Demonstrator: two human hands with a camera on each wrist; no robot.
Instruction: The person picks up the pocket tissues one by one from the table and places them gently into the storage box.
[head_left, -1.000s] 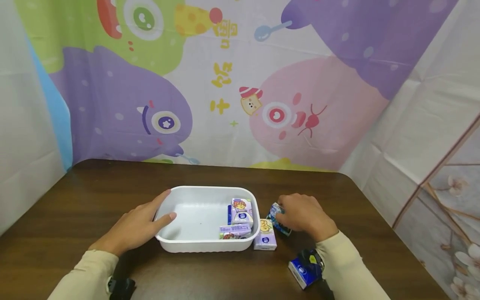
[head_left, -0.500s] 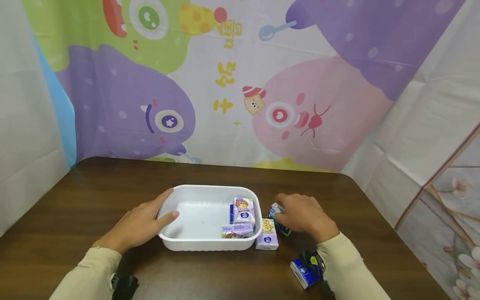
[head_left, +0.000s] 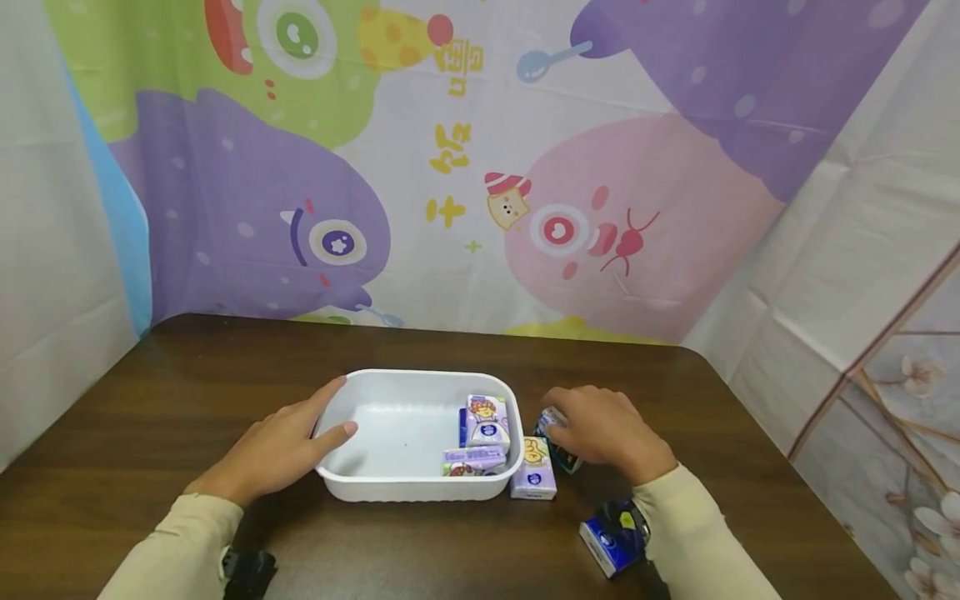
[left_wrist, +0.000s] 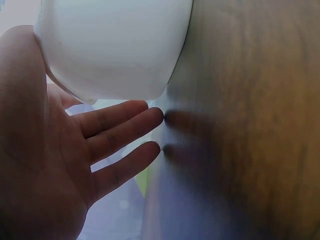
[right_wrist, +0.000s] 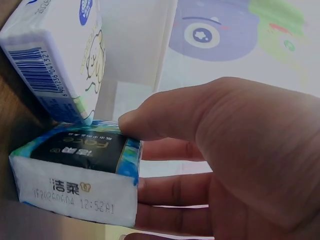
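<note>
A white plastic bin (head_left: 390, 442) stands on the table, with my left hand (head_left: 273, 450) at its left end. The thumb lies over the rim, while the other fingers (left_wrist: 125, 130) stretch out straight, their tips near the tabletop. My right hand (head_left: 611, 429) pinches a small dark blue-green tissue pack (right_wrist: 80, 150) between thumb and fingers, to the right of the bin. Against that pack stands a pale purple tissue pack (head_left: 534, 471), beside the bin's right wall. Inside the bin's right end lie purple tissue packs (head_left: 487, 425), one turned on its side.
A blue tissue pack (head_left: 609, 546) lies on the brown table (head_left: 420, 546) under my right wrist, partly covered by the wrist strap. Behind the table hangs a cartoon-printed cloth (head_left: 442, 275). White cloth panels (head_left: 795, 275) close in both sides.
The head view has shifted slightly, so the scene sits a little further right. My right index finger has moved slightly left over the dark tissue pack. The left hand stays at the bin.
</note>
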